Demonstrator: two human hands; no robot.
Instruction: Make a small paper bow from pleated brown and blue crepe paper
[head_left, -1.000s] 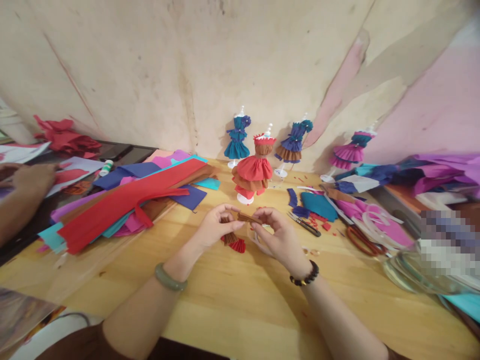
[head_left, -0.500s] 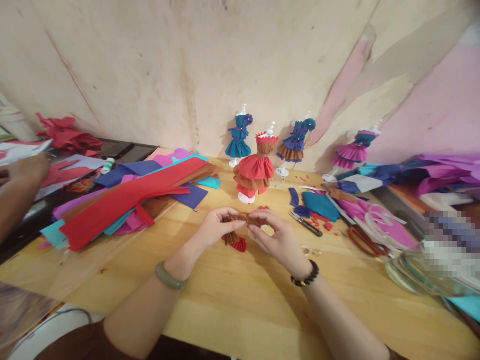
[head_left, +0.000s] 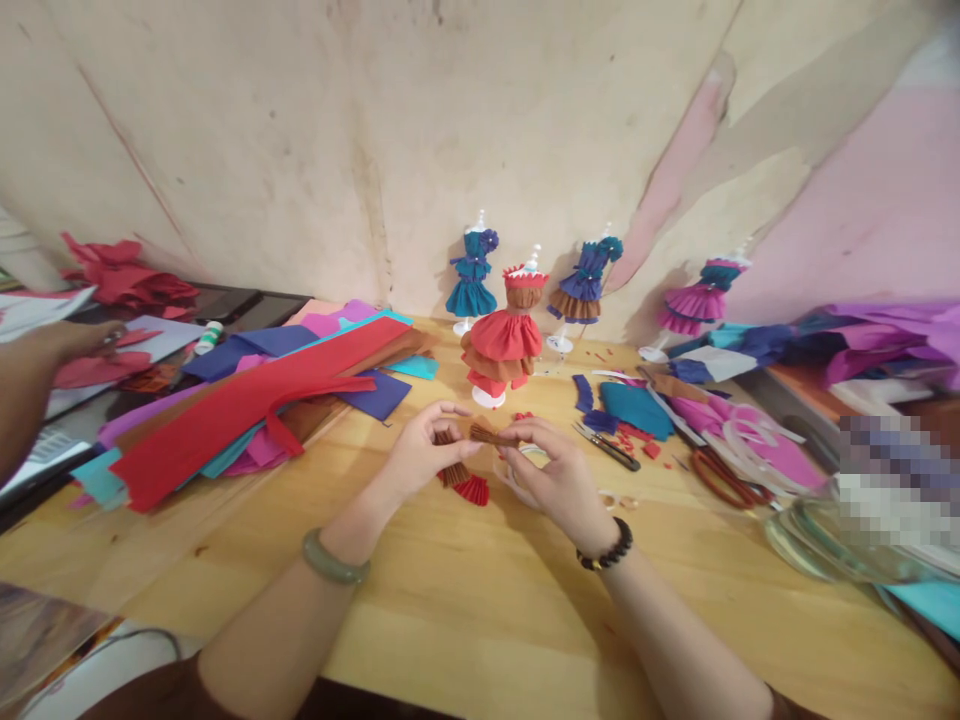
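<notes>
Left hand and right hand both pinch pleated brown paper strip between fingertips, above light wooden tabletop. Pleated red paper piece is just below left hand. Small dress form in red and brown ruffled paper stands upright beyond hands. Black-handled small snips lie to right, near teal paper.
</notes>
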